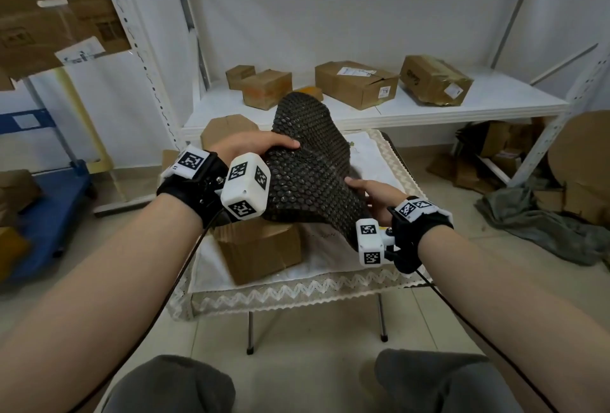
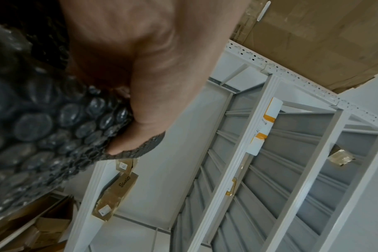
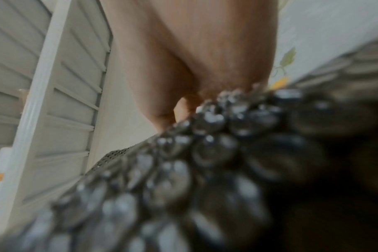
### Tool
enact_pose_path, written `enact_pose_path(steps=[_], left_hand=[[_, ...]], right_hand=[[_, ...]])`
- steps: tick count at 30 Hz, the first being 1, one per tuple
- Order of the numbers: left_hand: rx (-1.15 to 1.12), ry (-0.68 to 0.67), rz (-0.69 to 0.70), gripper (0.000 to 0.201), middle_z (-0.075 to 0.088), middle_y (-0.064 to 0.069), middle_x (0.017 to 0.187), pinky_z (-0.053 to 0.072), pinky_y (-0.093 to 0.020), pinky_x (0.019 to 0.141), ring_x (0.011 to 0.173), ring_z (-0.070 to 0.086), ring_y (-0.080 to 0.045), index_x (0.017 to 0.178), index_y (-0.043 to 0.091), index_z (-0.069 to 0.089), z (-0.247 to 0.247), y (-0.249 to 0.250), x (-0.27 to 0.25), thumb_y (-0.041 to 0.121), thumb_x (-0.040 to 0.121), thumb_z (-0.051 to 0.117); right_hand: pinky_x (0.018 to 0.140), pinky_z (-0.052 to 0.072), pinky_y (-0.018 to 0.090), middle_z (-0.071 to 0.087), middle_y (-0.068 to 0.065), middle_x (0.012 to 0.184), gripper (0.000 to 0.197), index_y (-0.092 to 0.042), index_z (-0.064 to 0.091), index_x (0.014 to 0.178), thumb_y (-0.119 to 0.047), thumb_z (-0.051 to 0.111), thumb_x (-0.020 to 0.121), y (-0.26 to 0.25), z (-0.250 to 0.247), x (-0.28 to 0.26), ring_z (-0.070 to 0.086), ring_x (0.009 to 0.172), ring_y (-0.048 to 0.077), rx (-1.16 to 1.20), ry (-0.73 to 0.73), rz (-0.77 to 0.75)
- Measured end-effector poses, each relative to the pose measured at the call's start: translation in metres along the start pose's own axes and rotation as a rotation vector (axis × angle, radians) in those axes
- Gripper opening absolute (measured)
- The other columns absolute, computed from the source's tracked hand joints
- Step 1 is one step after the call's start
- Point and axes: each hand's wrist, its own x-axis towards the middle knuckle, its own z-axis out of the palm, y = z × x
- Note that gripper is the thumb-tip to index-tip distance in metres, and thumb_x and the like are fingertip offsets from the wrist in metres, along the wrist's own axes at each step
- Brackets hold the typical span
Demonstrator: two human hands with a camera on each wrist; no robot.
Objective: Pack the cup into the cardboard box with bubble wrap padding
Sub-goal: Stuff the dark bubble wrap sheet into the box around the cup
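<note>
**Two hands on the wrap, box directly below**

Both gripping: left hand [image 1: 254, 145] pinching the dark bubble wrap [image 1: 310, 161] at its far edge, right hand [image 1: 373, 194] clutching the near side. Straight beneath, cardboard box [image 1: 260, 250]. No cup in sight.

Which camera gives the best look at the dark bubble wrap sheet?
The head view: it shows the whole bubble wrap sheet, held up by the left hand and right hand over the cardboard box. The left wrist view shows only a close edge pinched by the thumb; the right wrist view shows blurred bubbles.
</note>
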Motion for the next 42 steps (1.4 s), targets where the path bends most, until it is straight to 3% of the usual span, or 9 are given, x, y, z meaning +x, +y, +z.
enact_pose_path(steps=[2, 7, 12, 16, 21, 27, 30, 35, 42], left_hand=[[-0.021, 0.036, 0.053, 0.047, 0.069, -0.012, 0.116, 0.049, -0.041, 0.099, 0.107, 0.067, -0.03, 0.119, 0.011, 0.062, 0.0, -0.006, 0.0, 0.041, 0.085, 0.07], [-0.269, 0.029, 0.178, 0.048, 0.072, -0.011, 0.115, 0.049, -0.04, 0.102, 0.11, 0.067, -0.029, 0.116, 0.011, 0.065, -0.004, -0.022, -0.006, 0.041, 0.079, 0.075], [-0.344, 0.002, 0.236, 0.084, 0.07, -0.013, 0.12, 0.043, -0.043, 0.109, 0.115, 0.065, -0.03, 0.125, 0.009, 0.061, -0.013, -0.033, -0.012, 0.038, 0.053, 0.092], [-0.354, 0.049, 0.262, 0.049, 0.072, -0.012, 0.114, 0.047, -0.042, 0.106, 0.111, 0.067, -0.029, 0.119, 0.008, 0.063, -0.014, -0.038, -0.009, 0.031, 0.078, 0.077], [-0.287, 0.108, 0.27, 0.054, 0.074, -0.01, 0.112, 0.054, -0.039, 0.095, 0.102, 0.071, -0.027, 0.124, 0.009, 0.06, -0.016, -0.046, -0.005, 0.033, 0.078, 0.077], [-0.248, 0.129, 0.289, 0.081, 0.074, -0.008, 0.112, 0.047, -0.045, 0.103, 0.105, 0.07, -0.028, 0.125, 0.013, 0.061, -0.022, -0.054, -0.004, 0.043, 0.055, 0.088], [-0.382, 0.087, 0.307, 0.072, 0.071, -0.01, 0.119, 0.044, -0.048, 0.108, 0.112, 0.067, -0.029, 0.127, 0.012, 0.06, -0.01, -0.061, -0.02, 0.05, 0.07, 0.08], [-0.641, 0.001, 0.381, 0.068, 0.059, -0.014, 0.134, 0.042, -0.048, 0.108, 0.122, 0.059, -0.03, 0.143, 0.004, 0.04, -0.002, -0.063, -0.039, 0.056, 0.099, 0.037], [-0.591, -0.059, 0.41, 0.032, 0.058, -0.012, 0.116, 0.048, -0.041, 0.099, 0.104, 0.06, -0.023, 0.117, 0.005, 0.054, -0.003, -0.068, -0.04, 0.031, 0.103, 0.042]], right_hand=[[0.075, 0.054, 0.034, 0.069, 0.012, 0.094, 0.022, -0.004, 0.064, 0.101, -0.024, 0.055, 0.099, -0.002, 0.001, -0.002, 0.066, 0.082, 0.022, 0.088, 0.011, -0.055], [0.099, 0.051, 0.043, 0.072, 0.011, 0.116, 0.056, -0.007, 0.066, 0.118, -0.04, 0.072, 0.073, -0.004, -0.023, 0.049, 0.072, 0.1, 0.026, 0.101, 0.103, -0.21], [0.095, 0.053, 0.04, 0.072, 0.011, 0.11, 0.036, -0.004, 0.066, 0.115, -0.029, 0.065, 0.089, -0.029, 0.005, -0.021, 0.069, 0.101, 0.026, 0.162, 0.155, -0.325], [0.084, 0.056, 0.034, 0.072, 0.009, 0.098, 0.015, -0.009, 0.066, 0.099, -0.022, 0.06, 0.095, -0.031, 0.014, -0.037, 0.07, 0.091, 0.022, 0.298, 0.101, -0.385], [0.086, 0.056, 0.035, 0.075, 0.009, 0.099, 0.02, -0.007, 0.068, 0.098, -0.026, 0.066, 0.092, -0.036, 0.017, -0.04, 0.072, 0.092, 0.022, 0.341, 0.07, -0.423], [0.086, 0.058, 0.041, 0.074, 0.015, 0.106, 0.037, 0.001, 0.064, 0.118, -0.016, 0.072, 0.087, -0.037, 0.014, -0.045, 0.073, 0.097, 0.027, 0.332, -0.009, -0.446], [0.09, 0.056, 0.037, 0.074, 0.014, 0.108, 0.038, 0.001, 0.065, 0.118, -0.016, 0.072, 0.086, -0.038, 0.008, -0.053, 0.072, 0.1, 0.025, 0.285, -0.006, -0.491], [0.091, 0.055, 0.034, 0.074, 0.012, 0.111, 0.035, 0.0, 0.066, 0.118, -0.018, 0.07, 0.087, -0.035, -0.002, -0.063, 0.071, 0.104, 0.023, 0.267, -0.004, -0.549], [0.094, 0.054, 0.037, 0.073, 0.014, 0.113, 0.037, 0.001, 0.064, 0.121, -0.017, 0.067, 0.089, -0.031, -0.007, -0.063, 0.07, 0.105, 0.025, 0.257, 0.017, -0.546]])
